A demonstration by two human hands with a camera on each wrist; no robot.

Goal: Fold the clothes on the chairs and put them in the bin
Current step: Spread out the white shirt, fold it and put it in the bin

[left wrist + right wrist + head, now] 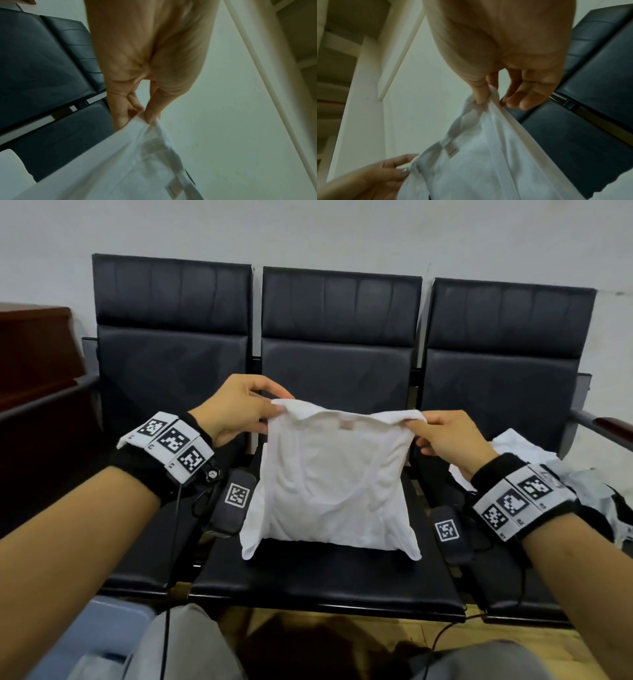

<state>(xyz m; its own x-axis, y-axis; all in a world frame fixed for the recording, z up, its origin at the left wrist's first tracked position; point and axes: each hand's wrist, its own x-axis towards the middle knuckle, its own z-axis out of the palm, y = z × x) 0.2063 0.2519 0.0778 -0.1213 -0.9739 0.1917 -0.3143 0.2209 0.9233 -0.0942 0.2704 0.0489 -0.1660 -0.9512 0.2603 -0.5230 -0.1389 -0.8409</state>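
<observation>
A white shirt [334,474], partly folded, hangs upright over the middle black chair [329,573], its lower edge resting on the seat. My left hand [239,409] pinches its top left corner between thumb and fingers, and the left wrist view shows that pinch on the white shirt [120,162] by my left hand [145,115]. My right hand [445,436] pinches the top right corner; in the right wrist view my right hand [484,97] holds the white shirt [479,162] by its edge, with the neck label showing. A pale blue bin [99,635] stands at the lower left, by my knee.
Three black padded chairs stand in a row against a white wall. More white clothes [534,460] lie on the right chair [507,378]. The left chair [171,364] carries nothing. A dark wooden cabinet [34,350] stands at the far left. Cables hang from my wrist bands.
</observation>
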